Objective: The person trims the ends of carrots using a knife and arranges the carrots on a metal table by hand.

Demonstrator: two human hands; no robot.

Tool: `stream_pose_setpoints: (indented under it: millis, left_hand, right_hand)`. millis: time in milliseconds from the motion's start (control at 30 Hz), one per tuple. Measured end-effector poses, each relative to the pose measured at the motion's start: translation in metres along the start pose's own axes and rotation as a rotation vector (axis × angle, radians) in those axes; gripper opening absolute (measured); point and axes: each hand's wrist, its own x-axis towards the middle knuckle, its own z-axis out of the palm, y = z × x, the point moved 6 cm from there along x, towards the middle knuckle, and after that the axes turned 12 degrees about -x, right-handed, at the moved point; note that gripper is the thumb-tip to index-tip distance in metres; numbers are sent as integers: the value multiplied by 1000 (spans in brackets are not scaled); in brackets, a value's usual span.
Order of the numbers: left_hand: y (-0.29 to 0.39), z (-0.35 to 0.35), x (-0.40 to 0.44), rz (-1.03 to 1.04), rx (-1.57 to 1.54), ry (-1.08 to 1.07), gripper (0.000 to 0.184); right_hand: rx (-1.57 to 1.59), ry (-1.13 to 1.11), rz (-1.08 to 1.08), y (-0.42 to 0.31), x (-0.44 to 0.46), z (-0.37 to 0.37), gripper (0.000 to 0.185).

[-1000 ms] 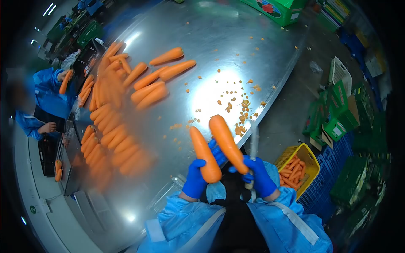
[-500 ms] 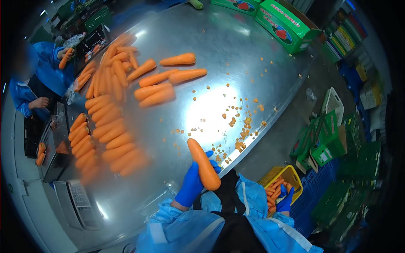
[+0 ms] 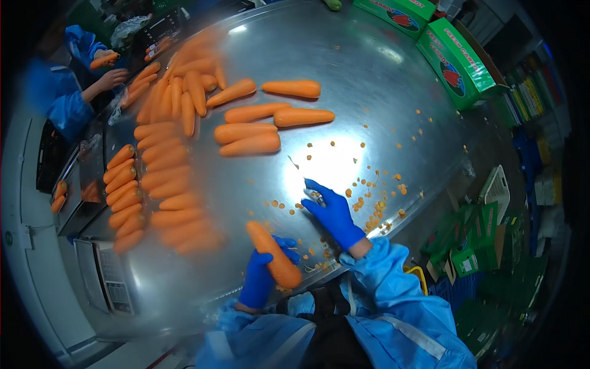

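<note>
My left hand [image 3: 257, 280], in a blue glove, is closed around a large carrot [image 3: 273, 257] above the front edge of the metal table [image 3: 344, 55]. The carrot's narrow end points up and left. My right hand [image 3: 335, 215], also gloved in blue, is over the table to the right of that carrot. Between its thumb and forefinger is what looks like a small knife [image 3: 317, 197]; glare hides most of its outline. Trimmed carrot bits [image 3: 375, 218] lie scattered beside the right hand. Several loose carrots [image 3: 249, 144] rest farther up the table.
Rows of carrots [image 3: 169, 178] and a heap of carrots [image 3: 196, 86] fill the left side. Green cartons [image 3: 458, 64] stand at the far right. A scale [image 3: 114, 280] sits at lower left. A co-worker's hand [image 3: 114, 79] is at upper left. A yellow basket's rim [image 3: 418, 277] shows behind my right sleeve.
My right hand has come up from the yellow basket of carrots to over the table. My left hand still holds its carrot, now lower and farther left in view. The camera view has shifted.
</note>
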Motion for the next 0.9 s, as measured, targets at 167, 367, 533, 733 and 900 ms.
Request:
stream_pose_setpoints:
  millis: [167,367,533,733,900]
  left_hand:
    - [39,-9,2,147,-45,58,62]
    - [58,-26,10,235,-38,162,69]
    - [69,-14,11,370,121,218,66]
    - [72,-15,22,318,64,279,60]
    - [39,-13,30,361,63,180,58]
  right_hand:
    - [-290,-22,-240,-54,98,31,76]
    - [-570,-118,-264,-49,154,70,79]
    - [-492,-355,-70,-33,133,69,66]
    - [423,-576,474,-16,-25,51,63]
    - [418,-288,151,-46,-99,25,69]
